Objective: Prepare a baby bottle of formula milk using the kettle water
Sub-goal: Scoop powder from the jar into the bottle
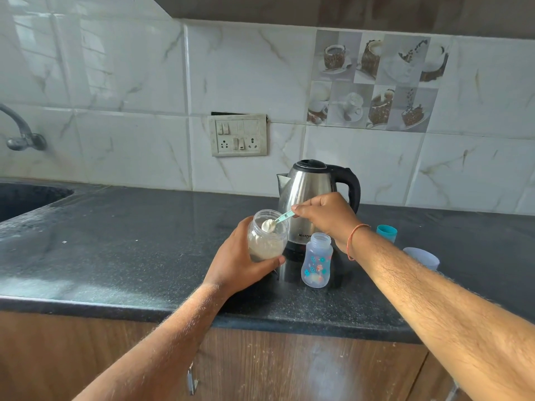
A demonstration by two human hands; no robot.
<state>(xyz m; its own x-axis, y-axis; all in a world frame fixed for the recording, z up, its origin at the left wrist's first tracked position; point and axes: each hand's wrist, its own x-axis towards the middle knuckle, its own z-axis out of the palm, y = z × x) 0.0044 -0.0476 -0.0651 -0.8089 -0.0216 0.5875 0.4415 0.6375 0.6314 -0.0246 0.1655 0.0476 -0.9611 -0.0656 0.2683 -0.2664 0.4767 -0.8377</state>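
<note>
My left hand (241, 260) grips a clear plastic jar (267, 237) of pale formula powder, tilted and lifted just above the black counter (130, 250). My right hand (324, 217) pinches the handle of a small teal scoop (278, 219), whose bowl is heaped with white powder at the jar's mouth. An open baby bottle (317, 261) with coloured prints stands upright to the right of the jar, in front of the steel kettle (311, 192) with its black handle and shut lid.
A teal bottle cap (387, 233) and a translucent cover (421, 257) lie on the counter right of the kettle. A dark sink (26, 198) and a wall tap (23, 134) are at far left. A switch-and-socket plate (237, 135) is on the tiled wall.
</note>
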